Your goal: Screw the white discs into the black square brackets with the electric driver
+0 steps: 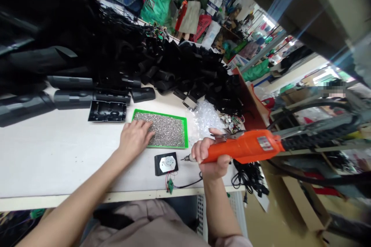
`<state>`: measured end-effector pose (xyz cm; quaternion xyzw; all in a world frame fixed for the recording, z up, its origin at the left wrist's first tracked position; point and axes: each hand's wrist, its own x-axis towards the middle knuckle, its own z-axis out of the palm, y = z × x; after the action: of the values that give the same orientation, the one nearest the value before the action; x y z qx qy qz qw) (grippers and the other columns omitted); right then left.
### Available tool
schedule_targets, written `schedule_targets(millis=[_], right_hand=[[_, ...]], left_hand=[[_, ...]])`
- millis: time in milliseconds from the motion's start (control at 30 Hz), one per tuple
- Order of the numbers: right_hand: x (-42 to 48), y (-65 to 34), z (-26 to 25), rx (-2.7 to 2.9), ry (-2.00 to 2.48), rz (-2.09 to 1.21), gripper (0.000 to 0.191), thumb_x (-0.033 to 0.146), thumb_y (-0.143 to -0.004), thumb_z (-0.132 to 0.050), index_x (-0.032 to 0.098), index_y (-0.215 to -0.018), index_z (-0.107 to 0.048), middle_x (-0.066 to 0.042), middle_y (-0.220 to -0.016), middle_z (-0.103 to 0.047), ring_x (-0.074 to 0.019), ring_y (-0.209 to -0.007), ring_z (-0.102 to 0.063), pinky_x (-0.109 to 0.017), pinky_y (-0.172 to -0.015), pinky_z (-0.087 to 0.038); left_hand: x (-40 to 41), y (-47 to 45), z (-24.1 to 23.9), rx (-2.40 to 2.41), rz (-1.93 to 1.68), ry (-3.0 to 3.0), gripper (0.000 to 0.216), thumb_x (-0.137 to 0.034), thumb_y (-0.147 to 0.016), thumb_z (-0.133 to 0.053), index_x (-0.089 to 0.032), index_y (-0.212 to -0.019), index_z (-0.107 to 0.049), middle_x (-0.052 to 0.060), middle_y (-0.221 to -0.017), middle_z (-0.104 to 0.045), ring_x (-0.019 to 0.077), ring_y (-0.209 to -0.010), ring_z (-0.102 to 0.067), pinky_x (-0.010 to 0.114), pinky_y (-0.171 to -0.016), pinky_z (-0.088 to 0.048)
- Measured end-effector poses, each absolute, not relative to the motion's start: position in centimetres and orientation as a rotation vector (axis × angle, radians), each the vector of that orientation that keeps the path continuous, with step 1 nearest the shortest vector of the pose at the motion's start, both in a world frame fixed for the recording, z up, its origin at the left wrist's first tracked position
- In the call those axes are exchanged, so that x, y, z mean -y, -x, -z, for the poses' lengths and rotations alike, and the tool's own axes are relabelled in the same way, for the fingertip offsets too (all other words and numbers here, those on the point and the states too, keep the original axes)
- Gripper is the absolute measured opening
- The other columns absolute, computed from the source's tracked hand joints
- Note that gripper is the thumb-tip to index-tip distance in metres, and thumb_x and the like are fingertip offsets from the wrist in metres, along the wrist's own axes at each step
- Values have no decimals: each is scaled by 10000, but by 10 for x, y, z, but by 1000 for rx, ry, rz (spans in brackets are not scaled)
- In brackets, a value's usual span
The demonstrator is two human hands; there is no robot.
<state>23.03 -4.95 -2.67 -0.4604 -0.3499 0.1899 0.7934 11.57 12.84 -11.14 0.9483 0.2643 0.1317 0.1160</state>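
My right hand [209, 156] is wrapped round an orange electric screwdriver [246, 147] held sideways, its bit pointing left toward a small black square part [165, 163] with a white disc in it. Red and black wires and a tiny green circuit board [171, 186] trail from that part near the table edge. My left hand [135, 136] rests with curled fingers on the left end of a green tray [182, 120] full of small silver screws.
A large heap of black plastic housings and tubes [121, 61] covers the back of the white table [52, 162]. A black flat cover [107, 111] lies left of the tray. Clear plastic bags [206, 119], a cable bundle [249, 177] and other people behind.
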Motion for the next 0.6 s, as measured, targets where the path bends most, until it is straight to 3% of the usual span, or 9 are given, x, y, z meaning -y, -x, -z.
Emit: schedule_targets(millis=[200,433,600], right_hand=[[59,-230,66,724,1050,-430,597,670,-727,-626,253,-1136,-502,106,-484,-413,-103,-340,-353,-267,-389,-394],[48,-228,88,661,1051,-536,620,633,-667,-703,236,-1098,-502,99,-505,-454,-107,-373,-400,-265,-422,-405],[49,-229,92,697,1033,-579,558,559,-700,-717,241,-1109,-509,85,-540,-487,-111,-406,-423,-262,-448,-418]], left_hand=[[-148,-156,121,-670,-221,-2819,252,-385,-894,-543,-210,-922,-722,72,-1017,-693,283,-984,-568,406,-830,-394],[-149,-144,135,-673,-537,-2904,348,-279,-950,-395,-174,-1001,-723,79,-974,-734,264,-876,-591,372,-733,-386],[-143,-133,122,-682,-785,-2889,348,-408,-944,-443,-205,-860,-713,55,-855,-731,240,-783,-586,352,-681,-368]])
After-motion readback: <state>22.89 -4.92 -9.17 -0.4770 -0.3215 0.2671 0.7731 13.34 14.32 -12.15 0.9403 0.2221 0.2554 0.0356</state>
